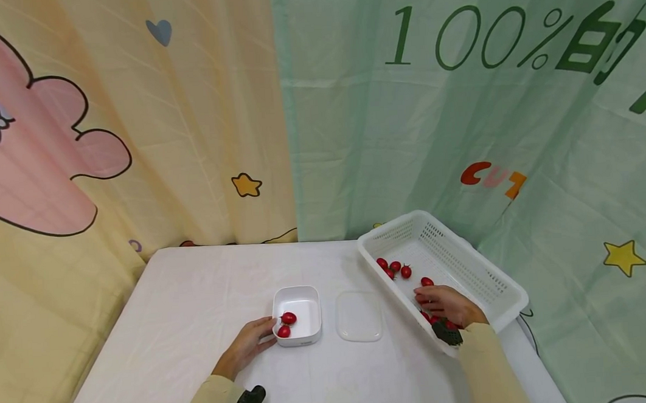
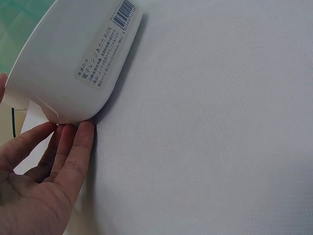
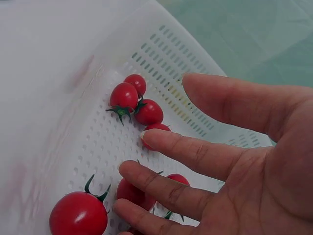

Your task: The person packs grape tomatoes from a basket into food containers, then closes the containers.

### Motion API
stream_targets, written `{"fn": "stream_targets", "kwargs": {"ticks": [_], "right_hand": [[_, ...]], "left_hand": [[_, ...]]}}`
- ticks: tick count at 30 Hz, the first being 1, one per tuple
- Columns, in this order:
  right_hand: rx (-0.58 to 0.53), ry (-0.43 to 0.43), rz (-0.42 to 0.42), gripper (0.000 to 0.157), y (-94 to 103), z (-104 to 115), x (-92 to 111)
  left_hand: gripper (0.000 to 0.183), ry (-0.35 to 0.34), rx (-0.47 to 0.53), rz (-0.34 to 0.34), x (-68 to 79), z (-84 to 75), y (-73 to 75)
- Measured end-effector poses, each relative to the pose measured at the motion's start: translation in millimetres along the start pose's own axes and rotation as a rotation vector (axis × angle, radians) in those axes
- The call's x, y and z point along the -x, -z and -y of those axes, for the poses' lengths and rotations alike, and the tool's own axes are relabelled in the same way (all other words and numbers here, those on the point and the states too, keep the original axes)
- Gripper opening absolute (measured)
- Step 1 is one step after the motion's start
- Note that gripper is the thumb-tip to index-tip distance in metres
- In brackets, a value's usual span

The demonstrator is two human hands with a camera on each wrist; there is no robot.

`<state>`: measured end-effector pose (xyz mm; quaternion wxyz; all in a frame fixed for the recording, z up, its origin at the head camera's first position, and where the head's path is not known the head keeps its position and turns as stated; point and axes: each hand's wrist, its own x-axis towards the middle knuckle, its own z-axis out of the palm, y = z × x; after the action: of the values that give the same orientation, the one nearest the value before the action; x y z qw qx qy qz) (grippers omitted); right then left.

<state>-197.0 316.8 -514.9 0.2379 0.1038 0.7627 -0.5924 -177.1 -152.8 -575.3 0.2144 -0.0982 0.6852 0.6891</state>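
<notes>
Resting its nearly straight fingertips against the outside of the small white container (image 1: pixel 308 340), the left hand (image 1: pixel 245 347) leaves the inside free to view; two red tomatoes (image 1: pixel 288 318) lie in there, just past those fingertips; a translucent square lid (image 1: pixel 358 316) lies flat on the white tabletop (image 1: pixel 207 293), between the two hands' fingers; the right hand (image 1: pixel 449 304) reaches into the white basket (image 1: pixel 465 262), fingers spread, thumb well apart; loose small tomatoes (image 3: pixel 123 95) lie ahead of its index fingertip, others beneath the middle and ring fingers; whether any fingertip there touches one, I cannot tell.
</notes>
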Motion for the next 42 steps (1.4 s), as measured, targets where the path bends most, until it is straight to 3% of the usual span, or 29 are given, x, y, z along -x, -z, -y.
{"fn": "stream_targets", "kwargs": {"ticks": [15, 21, 28, 33, 42], "right_hand": [[0.013, -0.028, 0.093, 0.046, 4.5, -4.5, -3.2], [-0.007, -0.033, 0.105, 0.035, 6.3, -5.7, -6.7], [0.01, 0.004, 0.178, 0.02, 9.4, -6.4, -8.6], [-0.021, 0.032, 0.256, 0.021, 10.4, -10.3, -12.0], [-0.044, 0.055, 0.299, 0.024, 12.6, -11.3, -13.7]], "left_hand": [[0.055, 0.014, -0.001, -0.024, 1.9, -1.3, -1.8], [0.055, 0.005, -0.013, -0.022, 3.0, -2.7, -1.4], [0.054, 0.005, -0.008, -0.023, 3.6, -3.1, -2.3], [0.052, 0.002, -0.01, -0.024, 3.1, -2.5, -2.6], [0.052, -0.001, -0.01, -0.029, 0.1, -0.1, -2.3]]}}
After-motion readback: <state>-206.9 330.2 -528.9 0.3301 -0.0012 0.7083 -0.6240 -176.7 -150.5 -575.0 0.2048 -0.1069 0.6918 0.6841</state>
